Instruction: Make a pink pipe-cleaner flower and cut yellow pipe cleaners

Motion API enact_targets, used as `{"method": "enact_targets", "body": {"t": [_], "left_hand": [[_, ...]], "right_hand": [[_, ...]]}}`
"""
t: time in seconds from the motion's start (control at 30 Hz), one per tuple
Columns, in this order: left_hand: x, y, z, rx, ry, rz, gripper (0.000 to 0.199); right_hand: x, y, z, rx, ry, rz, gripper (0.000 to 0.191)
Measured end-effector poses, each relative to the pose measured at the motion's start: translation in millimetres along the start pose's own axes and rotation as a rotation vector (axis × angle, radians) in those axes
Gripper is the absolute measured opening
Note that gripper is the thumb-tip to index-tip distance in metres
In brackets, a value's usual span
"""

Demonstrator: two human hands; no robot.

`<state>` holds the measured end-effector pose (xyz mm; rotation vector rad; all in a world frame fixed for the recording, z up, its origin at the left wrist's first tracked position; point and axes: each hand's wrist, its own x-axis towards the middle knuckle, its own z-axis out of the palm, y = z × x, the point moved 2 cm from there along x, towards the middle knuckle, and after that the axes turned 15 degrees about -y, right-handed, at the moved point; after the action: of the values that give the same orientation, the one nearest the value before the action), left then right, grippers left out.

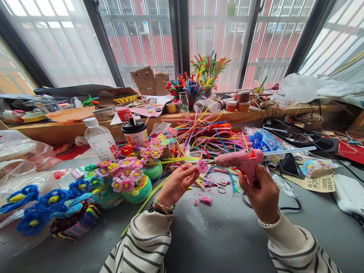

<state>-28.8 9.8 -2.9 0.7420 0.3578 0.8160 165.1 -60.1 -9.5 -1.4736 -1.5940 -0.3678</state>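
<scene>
Between the fingertips of my left hand (179, 182) is a small pink pipe-cleaner flower (202, 166). My right hand (263, 193) grips a pink hot glue gun (241, 159) by its handle, with a clear glue stick (290, 151) jutting from the back. The gun's nozzle points left and reaches the flower; whether it touches, I cannot tell. Beneath them on the table lie scissors (218, 185) and a loose pink fuzzy piece (206, 200) amid scattered glitter. Left of my left hand stand pots of pink pipe-cleaner flowers (127, 172).
Blue flowers (54, 201) stand at the left. Behind are a water bottle (99, 140), a lidded cup (134, 132) and a heap of pipe cleaners (204, 132). A phone (290, 165) and a black cable (292, 206) lie on the right. Jars line the windowsill (159, 123).
</scene>
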Motion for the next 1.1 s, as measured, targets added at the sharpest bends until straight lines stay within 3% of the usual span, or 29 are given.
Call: {"method": "enact_targets", "body": {"t": [0.47,1.1], "left_hand": [[0.1,-1.6,-0.4,0.005,-0.026,0.001,0.01],[-0.2,-0.5,2.2,0.008,-0.01,-0.012,0.007]], "right_hand": [[-0.3,-0.3,1.2,-0.011,-0.045,-0.016,0.011],[0.2,-1.0,1.2,-0.019,-0.013,-0.052,0.015]]}}
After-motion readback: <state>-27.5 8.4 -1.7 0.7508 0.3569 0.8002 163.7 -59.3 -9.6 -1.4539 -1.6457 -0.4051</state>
